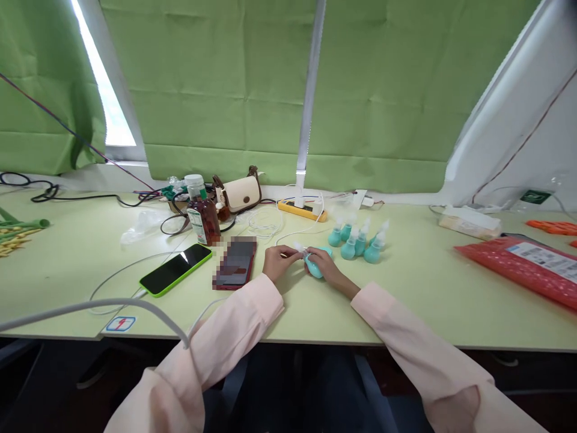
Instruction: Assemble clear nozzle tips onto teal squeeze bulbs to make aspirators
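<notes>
My right hand [323,265] is wrapped round a teal rubber bulb [313,266] that rests on the pale green table [406,300]. My left hand [279,260] pinches the bulb's clear white tip [300,248]. Both hands meet at the table's middle. Just behind them stand several more teal bulbs with white tips [358,239], upright in a cluster.
A red phone [235,263] and a green-cased phone [177,269] on a white cable lie left of my hands. Behind are a brown drink bottle [202,211], a cream handbag [238,192] and a yellow power strip [301,208]. A red packet [523,261] lies at the right.
</notes>
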Demonstrator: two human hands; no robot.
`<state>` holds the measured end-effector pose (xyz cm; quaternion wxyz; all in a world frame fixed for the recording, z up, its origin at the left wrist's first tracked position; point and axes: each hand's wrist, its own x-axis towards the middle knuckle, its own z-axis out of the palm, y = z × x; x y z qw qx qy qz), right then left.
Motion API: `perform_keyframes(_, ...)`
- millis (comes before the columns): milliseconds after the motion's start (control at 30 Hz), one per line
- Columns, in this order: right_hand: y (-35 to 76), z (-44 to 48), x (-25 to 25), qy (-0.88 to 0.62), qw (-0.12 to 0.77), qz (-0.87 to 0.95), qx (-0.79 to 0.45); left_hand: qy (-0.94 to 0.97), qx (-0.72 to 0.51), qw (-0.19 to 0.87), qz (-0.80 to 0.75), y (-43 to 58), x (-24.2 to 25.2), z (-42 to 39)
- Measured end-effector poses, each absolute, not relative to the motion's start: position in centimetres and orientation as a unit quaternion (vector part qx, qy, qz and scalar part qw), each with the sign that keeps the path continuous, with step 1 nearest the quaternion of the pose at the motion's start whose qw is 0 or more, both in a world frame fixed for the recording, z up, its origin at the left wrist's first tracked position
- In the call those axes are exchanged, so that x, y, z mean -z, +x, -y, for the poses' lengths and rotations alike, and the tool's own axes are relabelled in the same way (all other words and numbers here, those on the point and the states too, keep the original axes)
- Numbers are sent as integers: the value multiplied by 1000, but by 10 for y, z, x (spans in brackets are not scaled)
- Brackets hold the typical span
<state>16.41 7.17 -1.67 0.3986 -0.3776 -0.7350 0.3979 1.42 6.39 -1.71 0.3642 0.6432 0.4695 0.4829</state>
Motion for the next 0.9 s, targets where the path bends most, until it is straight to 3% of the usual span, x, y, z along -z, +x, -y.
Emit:
perform_keyframes(200, 165, -66, 15, -400, 404, 769, -292, 609, -439, 473, -461, 11, 17, -71)
perform_keyframes(467, 163, -66, 17, -390, 401, 790, -250, 547, -388, 610, -421, 7, 20, -72)
perform_keyframes(900, 162, -66, 20, -383, 398, 803, -225, 451, -386, 702, -393, 5, 18, -73)
